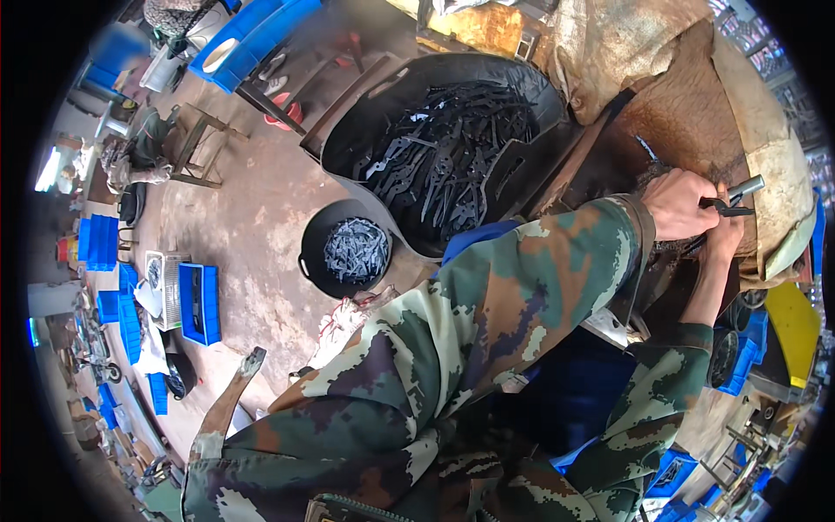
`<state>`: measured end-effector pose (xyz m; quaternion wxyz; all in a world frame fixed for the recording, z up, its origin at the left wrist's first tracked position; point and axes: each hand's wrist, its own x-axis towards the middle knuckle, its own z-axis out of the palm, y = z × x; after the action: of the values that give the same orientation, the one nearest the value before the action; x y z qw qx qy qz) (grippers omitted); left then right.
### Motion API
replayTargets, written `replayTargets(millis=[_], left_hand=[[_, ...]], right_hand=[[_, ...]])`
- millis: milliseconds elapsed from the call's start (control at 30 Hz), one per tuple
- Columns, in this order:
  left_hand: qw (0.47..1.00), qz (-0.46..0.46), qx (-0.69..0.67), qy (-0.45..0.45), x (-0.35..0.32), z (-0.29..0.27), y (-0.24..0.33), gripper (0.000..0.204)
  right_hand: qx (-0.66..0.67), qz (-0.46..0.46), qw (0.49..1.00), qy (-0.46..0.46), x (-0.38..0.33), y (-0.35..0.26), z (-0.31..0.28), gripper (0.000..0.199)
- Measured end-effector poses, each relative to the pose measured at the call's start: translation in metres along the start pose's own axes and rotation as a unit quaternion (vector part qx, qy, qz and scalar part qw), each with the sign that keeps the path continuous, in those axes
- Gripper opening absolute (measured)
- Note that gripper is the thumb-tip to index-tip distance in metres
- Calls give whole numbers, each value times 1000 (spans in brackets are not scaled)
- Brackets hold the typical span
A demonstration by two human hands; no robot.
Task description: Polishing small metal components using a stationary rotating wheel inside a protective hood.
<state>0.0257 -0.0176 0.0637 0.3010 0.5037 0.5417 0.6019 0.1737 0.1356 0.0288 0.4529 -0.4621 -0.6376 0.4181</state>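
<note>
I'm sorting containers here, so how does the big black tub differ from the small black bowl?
The tub is far larger than the bowl. The tub sits higher and farther off; the bowl stands on the floor. The tub's parts are long, the bowl's smaller. Both are black and hold dark metal pieces.

A workshop with a bare concrete floor (252, 217), stained and dusty, lit by daylight. A large black tub (348, 139) of dark metal blanks stands on it, with a small black basin (317, 261) of the same just beside it. Blue crates (200, 304) lie scattered along the left side, some stacked (103, 242), and a long blue tray (248, 39) sits at the top. A metal stool frame (196, 143) stands near the upper left. Worn brown sacking (696, 96) drapes the bench at the right. A yellow bin (796, 326) shows at the right edge.
</note>
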Motion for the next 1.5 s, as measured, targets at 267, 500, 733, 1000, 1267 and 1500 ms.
replayTargets(millis=[267,500,733,1000,1267,1500], left_hand=[[996,-7,79,38,4,-19,1,34],[988,57,143,-30,12,-2,-20,32],[973,40,203,-103,18,-26,-62,30],[915,-39,328,-229,12,-32,-71,28],[889,-160,291,-315,14,-32,-85,25],[961,-17,166,-222,22,-21,-89,23]], right_hand=[[44,77,993,-71,-90,-59,-6,18],[3,72,974,-216,-170,-76,-48,24],[-108,-128,934,-316,-206,-35,-35,34],[-252,-157,890,-346,-221,-39,-44,23],[-117,-33,919,-375,-207,-47,-53,28],[155,231,958,-69,-169,-55,-39,17]])
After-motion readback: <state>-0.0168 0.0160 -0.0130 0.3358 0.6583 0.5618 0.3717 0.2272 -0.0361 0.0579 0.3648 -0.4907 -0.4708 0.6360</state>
